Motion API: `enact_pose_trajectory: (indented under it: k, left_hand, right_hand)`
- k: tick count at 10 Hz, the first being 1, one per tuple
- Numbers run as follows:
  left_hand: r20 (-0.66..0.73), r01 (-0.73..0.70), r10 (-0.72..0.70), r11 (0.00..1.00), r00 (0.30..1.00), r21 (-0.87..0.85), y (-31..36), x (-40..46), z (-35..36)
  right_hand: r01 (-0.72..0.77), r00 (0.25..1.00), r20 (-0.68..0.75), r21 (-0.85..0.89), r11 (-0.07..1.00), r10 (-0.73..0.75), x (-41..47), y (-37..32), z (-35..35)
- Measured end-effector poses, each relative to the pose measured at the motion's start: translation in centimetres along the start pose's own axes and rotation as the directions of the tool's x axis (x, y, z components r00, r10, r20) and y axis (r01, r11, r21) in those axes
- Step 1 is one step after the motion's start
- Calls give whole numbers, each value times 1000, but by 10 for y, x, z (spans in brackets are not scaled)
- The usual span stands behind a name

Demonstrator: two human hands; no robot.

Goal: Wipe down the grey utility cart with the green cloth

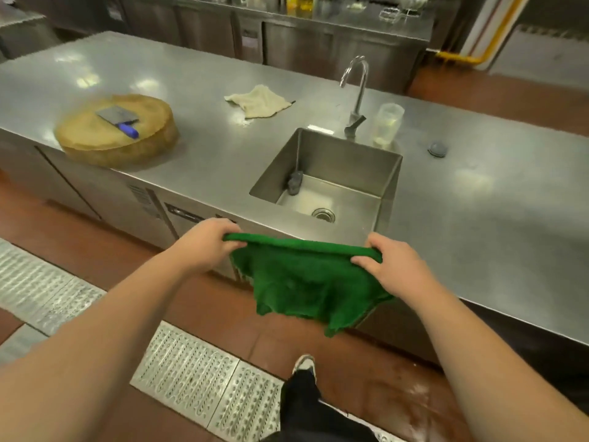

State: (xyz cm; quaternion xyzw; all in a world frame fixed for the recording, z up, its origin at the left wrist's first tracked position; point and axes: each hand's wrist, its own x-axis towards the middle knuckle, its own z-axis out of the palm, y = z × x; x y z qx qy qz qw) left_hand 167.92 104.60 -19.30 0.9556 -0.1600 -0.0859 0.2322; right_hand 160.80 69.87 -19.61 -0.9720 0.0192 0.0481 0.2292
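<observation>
The green cloth (302, 282) hangs stretched between both hands, in the air just in front of the steel counter's sink. My left hand (207, 244) grips its upper left corner. My right hand (389, 266) pinches the upper right edge, thumb on top. The cloth's lower part droops loose toward the floor. No grey utility cart is in view.
A steel counter (478, 224) holds a sink (328, 183) with a tap (357, 90), a round wooden chopping block (118, 132) bearing a cleaver (119, 121), a beige rag (258, 102) and a clear plastic cup (387, 124). Metal floor grates (191, 371) lie on the red tile floor.
</observation>
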Motion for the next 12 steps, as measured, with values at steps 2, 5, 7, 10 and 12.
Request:
enact_pose_trajectory:
  k: [2,5,7,10,12]
  left_hand:
    - [81,130,-121,984,989,-124,-30,130,25]
    - [145,263,-242,954,959,-146,-72,274,54]
    - [291,497,-407,770,866,-401,-94,358,102]
    - [414,552,-431,799,802,-239,-121,412,142]
    - [453,447,-302,858,839,-254,-113,411,114]
  right_hand:
    - [-25,997,71,88,996,18,103,56,37]
    - [-257,964,40,-90,962,261,238,85,89]
    - [-358,927,13,-265,895,374,303,95,110]
    - [-553,819,37,-216,805,573,319,103,163]
    - [-634,768,-131,-12,773,627,301,88,158]
